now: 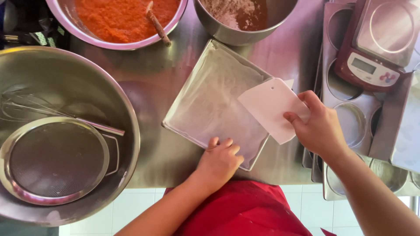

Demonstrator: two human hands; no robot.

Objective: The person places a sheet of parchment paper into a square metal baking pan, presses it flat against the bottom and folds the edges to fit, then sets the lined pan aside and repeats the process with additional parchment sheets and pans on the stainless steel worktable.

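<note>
At the middle of the steel worktop point(162, 161), a square baking tray point(218, 101) lined with pale baking paper point(210, 105), set cornerwise to the person; taken as landmark for all that follows. Over the tray's right corner, a white plastic scraper point(270, 107), flat, one edge rounded, a small hole near its top; likely light, thin, somewhat flexible and smooth, best pinched at the edge away from the working side; held so by the right hand point(321, 131), thumb on top and fingers curled beneath its right end. On the tray's near edge, the left hand point(218, 161), fingers bent and close together, tips pressing the paper and rim, gripping nothing. The tray itself probably light, rigid, apt to slide on polished steel; the paper limp, prone to shift unless pinned. Beyond the tray, to its upper left, a metal bowl of orange mash point(122, 17) with a wooden utensil point(157, 24) resting in it; directly above the tray, a second metal bowl of flour point(238, 15), whitish with a brown patch. Left of the tray, a large steel bowl point(65, 131) holding a round mesh sieve point(54, 159) and a wire whisk point(52, 111). Right of the tray, a muffin tin point(350, 113) carrying a red kitchen scale point(376, 43); another paper-lined tray point(404, 126) at far right. Below the tray, a red apron point(245, 209) over tiled floor.
</note>
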